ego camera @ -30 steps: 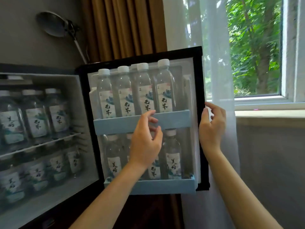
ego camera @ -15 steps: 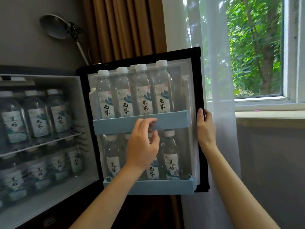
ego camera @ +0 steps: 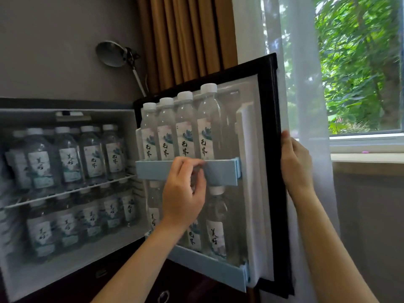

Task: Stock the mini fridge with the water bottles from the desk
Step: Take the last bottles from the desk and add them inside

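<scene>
The mini fridge (ego camera: 65,274) stands open, both wire shelves packed with several water bottles (ego camera: 67,158). Its black-framed door (ego camera: 270,149) hangs open to the right. Several bottles (ego camera: 185,127) stand behind the upper light-blue door rail (ego camera: 220,173), and more bottles (ego camera: 215,226) sit behind the lower rail (ego camera: 209,267). My left hand (ego camera: 183,195) hovers in front of the upper rail, fingers curled loosely and holding nothing. My right hand (ego camera: 295,165) grips the door's outer right edge, fingers wrapped behind the frame.
A sheer white curtain (ego camera: 306,106) hangs just behind the door edge, with a window (ego camera: 360,73) and sill beyond. Brown drapes (ego camera: 185,40) and a metal lamp (ego camera: 113,53) sit above the fridge. Dark cabinet wood lies beneath.
My right hand closed onto the door's outer edge and the door has begun swinging toward the fridge. My left hand stayed near the upper rail, its fingers curling in slightly.
</scene>
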Available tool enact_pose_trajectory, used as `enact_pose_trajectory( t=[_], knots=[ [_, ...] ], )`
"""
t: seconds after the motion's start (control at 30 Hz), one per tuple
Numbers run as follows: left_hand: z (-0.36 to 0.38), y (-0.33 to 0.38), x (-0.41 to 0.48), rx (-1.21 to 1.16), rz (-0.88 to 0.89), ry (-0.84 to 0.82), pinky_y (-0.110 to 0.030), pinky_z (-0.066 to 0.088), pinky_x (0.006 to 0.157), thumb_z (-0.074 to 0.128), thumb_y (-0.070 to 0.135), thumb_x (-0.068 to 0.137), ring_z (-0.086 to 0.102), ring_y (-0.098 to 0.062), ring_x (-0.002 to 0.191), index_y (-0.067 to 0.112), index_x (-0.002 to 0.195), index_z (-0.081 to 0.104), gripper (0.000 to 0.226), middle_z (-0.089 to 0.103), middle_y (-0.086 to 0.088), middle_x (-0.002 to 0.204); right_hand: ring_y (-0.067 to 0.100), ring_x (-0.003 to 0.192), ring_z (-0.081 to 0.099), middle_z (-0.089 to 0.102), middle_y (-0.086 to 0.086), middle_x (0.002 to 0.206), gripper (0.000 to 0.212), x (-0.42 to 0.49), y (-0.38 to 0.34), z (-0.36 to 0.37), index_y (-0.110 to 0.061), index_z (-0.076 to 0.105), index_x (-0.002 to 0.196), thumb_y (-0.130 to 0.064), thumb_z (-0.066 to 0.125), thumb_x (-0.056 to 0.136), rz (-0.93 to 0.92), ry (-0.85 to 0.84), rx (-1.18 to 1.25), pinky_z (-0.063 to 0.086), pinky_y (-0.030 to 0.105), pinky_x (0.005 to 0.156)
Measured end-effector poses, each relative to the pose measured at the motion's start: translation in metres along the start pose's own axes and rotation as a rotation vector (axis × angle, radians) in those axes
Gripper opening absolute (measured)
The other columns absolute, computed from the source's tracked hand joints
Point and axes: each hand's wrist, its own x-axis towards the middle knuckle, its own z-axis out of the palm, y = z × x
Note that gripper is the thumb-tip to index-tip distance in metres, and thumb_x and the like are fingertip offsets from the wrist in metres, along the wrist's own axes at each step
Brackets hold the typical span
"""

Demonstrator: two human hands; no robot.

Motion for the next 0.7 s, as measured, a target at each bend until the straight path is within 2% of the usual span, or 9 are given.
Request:
enact_pose_trajectory(
  t=[0.07,0.23,0.27,0.33,0.4,0.47,0.53,0.63,0.7],
  knots=[
    [-0.013,0.0,0.001,0.016,0.01,0.012,-0.008,0.046,0.068,0.045,0.023,0.089,0.05,-0.004,0.081,0.007,0.093,0.06,0.021,0.052,0.001,0.096,0.009,0.054,0.033,0.039,0.006,0.061,0.048,-0.001,-0.011,0.0,0.0,0.044,0.068,-0.034,0.036,0.1,-0.078,-0.06,0.107,0.024,0.034,0.055],
    [-0.049,0.002,0.005,0.077,-0.005,0.037,-0.003,0.042,0.066,0.043,0.023,0.089,0.047,0.003,0.078,0.003,0.089,0.062,0.028,0.05,0.003,0.094,-0.005,0.052,0.041,0.044,-0.014,0.056,0.029,-0.011,-0.046,0.007,-0.022,0.042,0.069,-0.029,0.043,0.097,-0.226,-0.245,0.4,0.032,0.009,0.051],
    [-0.057,0.002,0.006,0.088,-0.004,0.041,-0.001,0.041,0.065,0.043,0.023,0.089,0.048,0.002,0.078,0.003,0.089,0.063,0.028,0.05,0.001,0.094,-0.008,0.056,0.047,0.051,-0.02,0.059,0.024,-0.014,-0.051,0.008,-0.025,0.045,0.074,-0.027,0.044,0.098,-0.231,-0.295,0.456,0.036,0.006,0.055],
    [-0.071,0.0,0.006,0.103,-0.02,0.056,-0.001,0.041,0.063,0.042,0.022,0.089,0.05,0.005,0.078,0.002,0.089,0.063,0.029,0.051,0.0,0.093,-0.007,0.085,0.06,0.063,-0.023,0.089,0.009,-0.023,-0.057,0.01,-0.028,0.054,0.102,-0.028,0.048,0.095,-0.256,-0.424,0.546,0.047,0.008,0.072],
    [-0.083,-0.003,0.006,0.107,-0.041,0.088,-0.001,0.04,0.062,0.042,0.021,0.09,0.051,0.008,0.078,0.0,0.089,0.063,0.03,0.051,-0.001,0.092,0.003,0.111,0.057,0.058,-0.012,0.121,0.045,-0.033,-0.065,0.012,-0.025,0.043,0.131,-0.037,0.053,0.089,-0.308,-0.511,0.613,0.048,0.015,0.087],
    [-0.092,-0.003,0.004,0.113,-0.066,0.126,-0.003,0.04,0.068,0.041,0.02,0.09,0.05,0.009,0.081,0.001,0.09,0.062,0.028,0.052,-0.002,0.09,0.005,0.125,0.048,0.046,-0.007,0.139,0.07,-0.046,-0.077,0.019,-0.022,0.029,0.143,-0.044,0.057,0.082,-0.372,-0.57,0.645,0.045,0.019,0.096],
    [-0.102,-0.003,0.0,0.122,-0.089,0.173,-0.005,0.039,0.074,0.038,0.02,0.091,0.05,0.009,0.084,0.006,0.093,0.06,0.026,0.053,-0.003,0.089,0.005,0.132,0.039,0.034,-0.007,0.148,0.079,-0.06,-0.09,0.03,-0.021,0.018,0.148,-0.039,0.055,0.081,-0.415,-0.636,0.69,0.04,0.02,0.102],
    [-0.128,-0.005,-0.007,0.107,-0.133,0.248,-0.01,0.041,0.076,0.034,0.025,0.093,0.052,0.003,0.085,0.016,0.096,0.055,0.022,0.054,0.004,0.089,-0.006,0.13,0.036,0.032,-0.031,0.142,0.08,-0.085,-0.109,0.052,-0.023,0.012,0.147,-0.027,0.057,0.082,-0.437,-0.738,0.813,0.038,0.011,0.098],
    [-0.153,-0.009,-0.01,0.13,-0.169,0.269,-0.016,0.043,0.078,0.033,0.031,0.093,0.053,-0.001,0.087,0.028,0.097,0.052,0.02,0.054,0.009,0.093,-0.003,0.131,0.036,0.033,-0.034,0.14,0.081,-0.103,-0.118,0.073,-0.025,0.011,0.147,-0.028,0.06,0.082,-0.441,-0.785,0.868,0.04,0.02,0.103]
  ],
)
